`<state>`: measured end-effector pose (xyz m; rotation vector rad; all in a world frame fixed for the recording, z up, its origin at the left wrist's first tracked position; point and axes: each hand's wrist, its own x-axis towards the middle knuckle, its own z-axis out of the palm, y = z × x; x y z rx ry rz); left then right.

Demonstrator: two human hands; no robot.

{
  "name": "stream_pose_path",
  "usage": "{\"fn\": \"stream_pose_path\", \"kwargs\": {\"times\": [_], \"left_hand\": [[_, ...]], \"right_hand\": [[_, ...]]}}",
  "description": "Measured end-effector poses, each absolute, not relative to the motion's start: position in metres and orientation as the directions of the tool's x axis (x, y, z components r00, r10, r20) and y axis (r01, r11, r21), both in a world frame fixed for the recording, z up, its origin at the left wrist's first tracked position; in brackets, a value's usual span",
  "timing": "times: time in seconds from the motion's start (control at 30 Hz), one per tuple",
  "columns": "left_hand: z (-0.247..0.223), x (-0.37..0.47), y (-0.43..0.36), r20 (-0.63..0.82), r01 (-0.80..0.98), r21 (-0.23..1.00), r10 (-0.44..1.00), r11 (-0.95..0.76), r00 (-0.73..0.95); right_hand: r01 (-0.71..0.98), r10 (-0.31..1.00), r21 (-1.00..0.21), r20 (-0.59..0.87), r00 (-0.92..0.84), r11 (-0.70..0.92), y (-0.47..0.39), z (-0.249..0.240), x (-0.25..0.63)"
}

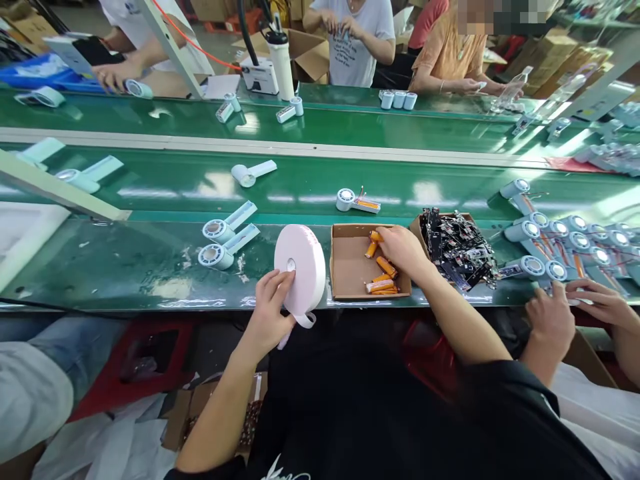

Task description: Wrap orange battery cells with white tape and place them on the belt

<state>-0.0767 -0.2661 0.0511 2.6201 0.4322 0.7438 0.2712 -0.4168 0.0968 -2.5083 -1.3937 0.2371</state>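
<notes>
Green conveyor belt [150, 267] with an assembly line in full swing, people seated along the far side too. Taking the small cardboard tray [350, 267] at the near edge as the landmark: well left of it lie two pale blue fan housings [225, 241]. Just left of it, the left hand [270, 313] is wrapped around a big roll of white tape [303, 270] standing on edge, fingers closed on its rim, loose end dangling off the belt edge. Inside the tray are orange battery cells [383, 283], and the right hand [403, 250] is dipped in at the tray's right side, fingers curled over one; can't tell if it's properly gripped. Right of the tray sits a box of black circuit boards [457, 250], then a cluster of fan assemblies [565, 237], with a co-worker's hands [575, 310] beside them.

Risk-wise, that upright roll could roll or tip off the edge if the grip slackens.
</notes>
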Motion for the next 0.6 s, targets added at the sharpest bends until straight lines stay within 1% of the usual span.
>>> {"fn": "stream_pose_path", "kwargs": {"times": [0.03, 0.07, 0.1, 0.13, 0.17, 0.2, 0.23, 0.27, 0.33, 0.4, 0.5, 0.6], "left_hand": [[0.053, -0.075, -0.268, 0.443, 0.186, 0.408, 0.372, -0.894, 0.815], [0.054, -0.075, -0.269, 0.448, 0.192, 0.373, 0.358, -0.908, 0.819], [0.056, -0.076, -0.270, 0.452, 0.199, 0.337, 0.344, -0.920, 0.823], [0.057, -0.076, -0.272, 0.457, 0.205, 0.301, 0.330, -0.931, 0.826], [0.058, -0.077, -0.273, 0.463, 0.210, 0.266, 0.316, -0.941, 0.828], [0.059, -0.078, -0.274, 0.468, 0.213, 0.234, 0.302, -0.949, 0.830], [0.060, -0.078, -0.275, 0.474, 0.215, 0.207, 0.290, -0.955, 0.831], [0.061, -0.078, -0.276, 0.479, 0.215, 0.183, 0.278, -0.959, 0.833], [0.063, -0.078, -0.277, 0.480, 0.210, 0.143, 0.253, -0.967, 0.840], [0.064, -0.078, -0.278, 0.484, 0.201, 0.108, 0.228, -0.974, 0.845], [0.067, -0.077, -0.280, 0.505, 0.195, 0.062, 0.200, -0.979, 0.840], [0.071, -0.076, -0.285, 0.512, 0.232, 0.032, 0.215, -0.972, 0.832]], "right_hand": [[0.783, 0.853, -0.397, -0.001, 0.521, -0.479, -0.420, 0.098, 0.268], [0.723, 0.860, -0.548, 0.012, 0.510, -0.421, -0.424, 0.099, 0.262], [0.607, 0.870, -0.726, 0.025, 0.493, -0.323, -0.430, 0.101, 0.254], [0.438, 0.882, -0.877, 0.035, 0.471, -0.199, -0.435, 0.103, 0.245], [0.249, 0.894, -0.965, 0.040, 0.447, -0.082, -0.441, 0.105, 0.235], [0.095, 0.907, -0.995, 0.034, 0.419, -0.007, -0.445, 0.107, 0.225], [0.015, 0.921, -1.000, 0.016, 0.389, 0.011, -0.449, 0.109, 0.215], [-0.010, 0.932, -1.000, -0.012, 0.363, -0.009, -0.451, 0.111, 0.206], [0.038, 0.942, -0.995, -0.076, 0.326, -0.094, -0.453, 0.114, 0.193], [0.152, 0.939, -0.974, -0.112, 0.325, -0.169, -0.452, 0.116, 0.186], [0.299, 0.925, -0.929, -0.100, 0.366, -0.219, -0.450, 0.119, 0.183], [0.354, 0.927, -0.908, -0.087, 0.365, -0.224, -0.451, 0.122, 0.184]]}}
